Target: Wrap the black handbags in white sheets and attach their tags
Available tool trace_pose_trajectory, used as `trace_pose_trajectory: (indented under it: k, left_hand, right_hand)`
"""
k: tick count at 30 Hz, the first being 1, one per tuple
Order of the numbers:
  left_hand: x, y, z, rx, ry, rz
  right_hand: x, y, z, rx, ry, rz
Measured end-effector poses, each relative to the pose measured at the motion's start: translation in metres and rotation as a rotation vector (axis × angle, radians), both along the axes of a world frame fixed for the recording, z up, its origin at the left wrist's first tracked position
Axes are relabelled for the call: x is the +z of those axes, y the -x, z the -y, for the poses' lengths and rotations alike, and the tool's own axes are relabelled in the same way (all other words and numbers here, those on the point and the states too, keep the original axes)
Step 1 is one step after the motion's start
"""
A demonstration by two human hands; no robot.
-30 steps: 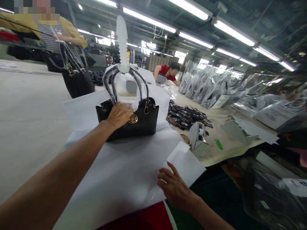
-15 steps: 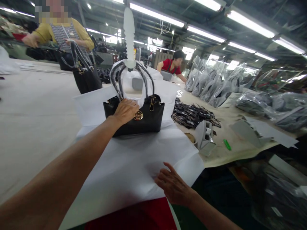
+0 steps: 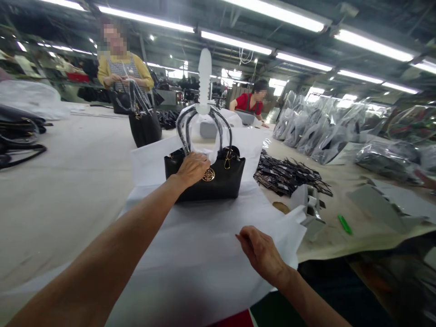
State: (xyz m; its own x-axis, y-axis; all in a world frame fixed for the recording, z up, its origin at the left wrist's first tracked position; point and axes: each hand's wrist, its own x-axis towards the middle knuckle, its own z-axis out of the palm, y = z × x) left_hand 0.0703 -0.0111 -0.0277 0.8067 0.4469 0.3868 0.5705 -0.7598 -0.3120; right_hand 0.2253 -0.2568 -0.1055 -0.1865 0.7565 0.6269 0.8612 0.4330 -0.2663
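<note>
A black handbag (image 3: 221, 186) with a round gold emblem stands upright on a large sheet of white paper (image 3: 204, 227). Its plastic-wrapped handles (image 3: 226, 125) rise up, with a pale plastic strip (image 3: 205, 77) standing at their top. My left hand (image 3: 193, 169) is closed on the bag's top front edge, beside the emblem, where white wrapping shows at the opening. Lower right, my right hand (image 3: 260, 252) is over the paper with its fingers curled in. Whatever those fingers hold, if anything, is hidden.
To the right lie a pile of black tags (image 3: 289, 175), a grey tape dispenser (image 3: 308, 206) and a green cutter (image 3: 344, 224). Plastic-wrapped bags (image 3: 313, 122) stand beyond. Black bags (image 3: 18, 131) lie at left. Two people (image 3: 127, 68) work across the table.
The view has swung left and up. My right hand's fingers, spread before, are now curled in. The paper's right edge now looks raised and creased. My left hand stays on the handbag.
</note>
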Motion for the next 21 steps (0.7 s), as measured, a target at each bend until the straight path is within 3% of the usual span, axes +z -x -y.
trace_pose_trajectory:
  k: [5, 9, 12, 17, 21]
  left_hand:
    - [0.000, 0.000, 0.000, -0.017, 0.040, 0.026]
    - [0.002, 0.000, 0.000, -0.009, 0.053, 0.050]
    - [0.007, 0.000, 0.003, -0.015, 0.071, 0.065]
    - [0.025, 0.002, 0.006, -0.041, 0.105, 0.079]
    - [0.047, 0.006, 0.002, -0.003, 0.136, 0.121]
  right_hand:
    - [0.016, 0.002, -0.010, 0.126, 0.015, 0.080]
    - [0.037, -0.001, -0.031, 0.091, 0.049, 0.034]
    - [0.054, -0.005, -0.060, 0.009, -0.045, -0.024]
    - [0.083, -0.009, -0.116, -0.162, -0.175, 0.100]
    - [0.101, -0.005, -0.147, -0.192, -0.183, 0.197]
